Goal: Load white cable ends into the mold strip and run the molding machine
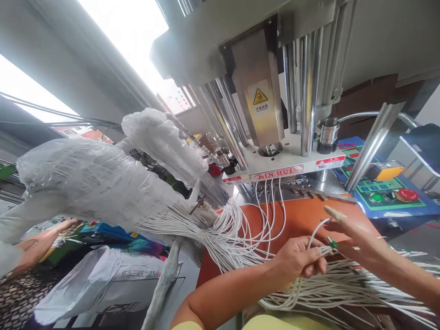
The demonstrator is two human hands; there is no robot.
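Observation:
My left hand point(304, 259) is closed around a few white cables point(325, 250) above the orange work surface. A small green connector point(332, 243) shows at the cable ends beside its fingers. To its right is my right hand point(350, 236), with a pale covering on a fingertip. One white cable point(315, 231) curves up from my left hand to the fingers of my right, which appear to pinch it; the contact is partly hidden. Under both hands lies a thick spread of loose white cables point(343, 284).
A press marked MIN-HUI point(280, 173) stands ahead, several cables running into its base. At right is a control panel point(388, 197) with a red button. A plastic-wrapped cable bundle point(92, 178) hangs left. Another person's arm point(44, 247) shows at far left, near a white sack point(103, 284).

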